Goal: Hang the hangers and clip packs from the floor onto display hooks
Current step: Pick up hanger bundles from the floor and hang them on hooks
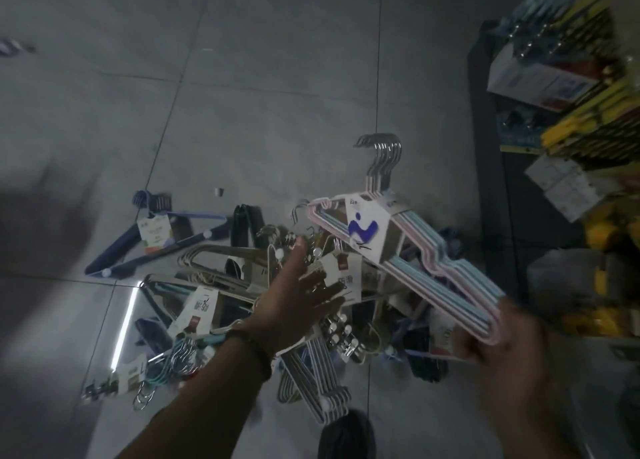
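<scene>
A heap of bundled hangers (242, 285) and clip packs lies on the grey tiled floor. My right hand (491, 341) grips one end of a pink and light-blue hanger bundle (433, 250), held up above the heap with its metal hooks (384, 157) pointing away. My left hand (301, 296) reaches over the heap with fingers spread, just above a pack with a white label (341, 275). A dark blue hanger bundle (156, 244) lies apart at the left. Metal clips (343, 334) lie under my left wrist.
Display shelving (561, 119) with yellow and teal goods and boxes runs along the right edge. A shoe tip (346, 438) shows at the bottom. Bare grey floor tiles (242, 77) stretch beyond the heap. A small cap (219, 192) lies on the floor.
</scene>
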Demonstrator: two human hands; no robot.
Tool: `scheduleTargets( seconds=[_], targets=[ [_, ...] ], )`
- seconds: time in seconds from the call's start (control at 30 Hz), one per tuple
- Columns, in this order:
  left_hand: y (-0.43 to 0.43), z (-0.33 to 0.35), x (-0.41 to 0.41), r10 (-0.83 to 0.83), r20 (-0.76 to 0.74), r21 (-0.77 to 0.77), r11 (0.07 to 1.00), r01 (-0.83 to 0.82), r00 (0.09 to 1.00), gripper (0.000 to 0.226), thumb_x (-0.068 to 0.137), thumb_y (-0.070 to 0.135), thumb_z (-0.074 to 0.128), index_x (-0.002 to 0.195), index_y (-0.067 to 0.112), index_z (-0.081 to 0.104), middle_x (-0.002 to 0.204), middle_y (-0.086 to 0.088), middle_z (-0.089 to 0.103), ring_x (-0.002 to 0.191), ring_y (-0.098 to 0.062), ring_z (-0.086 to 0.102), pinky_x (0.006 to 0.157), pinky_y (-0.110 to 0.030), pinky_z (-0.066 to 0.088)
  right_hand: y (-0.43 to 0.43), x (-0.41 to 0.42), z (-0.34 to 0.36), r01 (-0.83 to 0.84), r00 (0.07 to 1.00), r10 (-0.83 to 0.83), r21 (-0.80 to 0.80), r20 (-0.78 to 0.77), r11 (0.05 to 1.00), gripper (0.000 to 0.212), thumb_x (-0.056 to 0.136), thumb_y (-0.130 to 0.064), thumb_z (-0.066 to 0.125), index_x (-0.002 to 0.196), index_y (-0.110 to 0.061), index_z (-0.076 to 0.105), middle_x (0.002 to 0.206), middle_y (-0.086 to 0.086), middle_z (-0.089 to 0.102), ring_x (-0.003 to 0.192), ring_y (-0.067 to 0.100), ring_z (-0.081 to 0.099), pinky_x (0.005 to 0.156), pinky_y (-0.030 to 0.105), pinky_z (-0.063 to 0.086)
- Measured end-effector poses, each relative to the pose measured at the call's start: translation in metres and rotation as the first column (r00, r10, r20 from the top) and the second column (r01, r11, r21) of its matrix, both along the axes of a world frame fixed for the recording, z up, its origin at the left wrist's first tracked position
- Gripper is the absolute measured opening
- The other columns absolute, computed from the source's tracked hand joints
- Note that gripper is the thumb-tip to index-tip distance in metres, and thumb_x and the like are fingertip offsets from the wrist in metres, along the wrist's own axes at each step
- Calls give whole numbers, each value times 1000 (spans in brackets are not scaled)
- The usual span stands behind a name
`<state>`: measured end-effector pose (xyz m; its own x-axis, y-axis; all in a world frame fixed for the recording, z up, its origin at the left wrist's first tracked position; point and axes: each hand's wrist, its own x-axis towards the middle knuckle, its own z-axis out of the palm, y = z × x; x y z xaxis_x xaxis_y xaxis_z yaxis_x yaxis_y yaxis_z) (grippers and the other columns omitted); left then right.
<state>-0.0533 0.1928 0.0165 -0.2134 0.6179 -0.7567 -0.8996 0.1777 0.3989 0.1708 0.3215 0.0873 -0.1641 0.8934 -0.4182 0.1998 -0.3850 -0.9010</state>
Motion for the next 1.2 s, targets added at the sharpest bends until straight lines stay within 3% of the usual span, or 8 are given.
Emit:
scheduleTargets(
  seconds=[0.2,0.33,0.5,0.73,0.9,1.03,1.1,1.2],
  targets=[
    [19,2,15,257,253,90,954,-288,933,64,106,50,55,152,5,52,147,-24,62,134,-40,63,114,-50,51,50,9,11,-110,988,71,-315,-136,943,64,104,-24,31,42,-22,49,41,0,33,32,15,30,36,22,19],
    [8,-9,36,378,316,37,912,-409,870,43,104,18,57,147,13,59,143,-23,66,134,-39,62,89,-42,62,76,-6,-25,-53,981,118,-373,154,926,53,106,-42,42,58,-20,47,44,3,39,34,15,34,40,22,20],
    [9,-24,50,459,277,-80,886,-456,844,42,111,7,43,152,1,49,142,-28,65,143,-42,53,115,-54,49,94,-38,-88,-231,838,326,-258,437,938,47,98,-67,54,104,-21,65,83,10,72,62,28,69,51,31,49],
    [-6,-64,35,29,96,-390,921,10,995,40,111,36,50,126,0,60,117,-22,70,109,-40,68,87,-50,61,78,-55,-190,-362,698,501,-351,512,864,27,104,-18,60,129,-10,56,125,21,67,94,30,66,71,37,56],
    [-24,-80,30,-309,-74,-439,864,247,948,83,78,55,71,140,1,56,137,-26,63,126,-45,63,108,-57,53,74,-71,-202,-595,163,610,-416,776,688,57,94,-53,63,137,-15,59,136,20,60,116,38,60,88,40,49],
    [-23,-100,48,-464,-337,-504,824,259,819,75,81,49,74,139,4,59,122,-2,71,120,-22,69,100,-32,58,57,-104,-200,-786,214,770,-362,602,501,74,84,-65,69,147,-33,47,153,6,49,136,33,51,106,49,46],
    [-19,-110,56,-387,-345,-497,848,183,855,51,97,26,76,140,6,57,110,13,67,95,7,67,78,-5,51,54,-119,-203,-817,205,820,-368,535,445,85,77,-73,72,148,-36,42,158,3,45,141,32,46,109,50,43],
    [-9,-116,58,32,-76,-413,909,-61,997,30,107,7,53,135,-3,61,124,-19,74,88,-6,76,73,-23,63,55,-140,-212,-788,231,851,-423,472,448,112,56,-95,69,149,-40,38,160,3,45,141,33,48,110,55,43]
  ],
)
